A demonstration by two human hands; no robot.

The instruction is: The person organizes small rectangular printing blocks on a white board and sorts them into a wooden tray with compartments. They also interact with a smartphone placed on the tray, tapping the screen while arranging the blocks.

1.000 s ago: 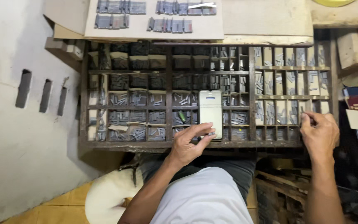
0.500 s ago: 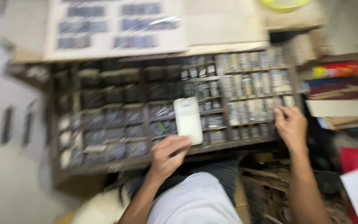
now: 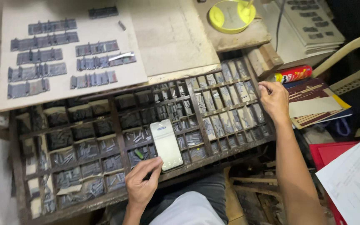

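Phone (image 3: 166,144) gripped by left hand (image 3: 141,183); right hand (image 3: 274,100) fingering type tray (image 3: 117,125) edge, grasp unclear.

Worn, rough wooden type case (image 3: 17,166) holding dull grey metal type (image 3: 84,151); glossy glass-faced smartphone (image 3: 166,144); matt cardboard sheet (image 3: 105,29); shiny yellow plastic lid (image 3: 217,16).

Smartphone (image 3: 166,144) with lit white screen lying on the type tray, red cylindrical snack can (image 3: 293,73) lying at right

The left hand (image 3: 141,186) holds a phone (image 3: 166,144) flat over a wooden tray (image 3: 117,125) of metal type; the right hand (image 3: 275,100) rests on the tray's right compartments.
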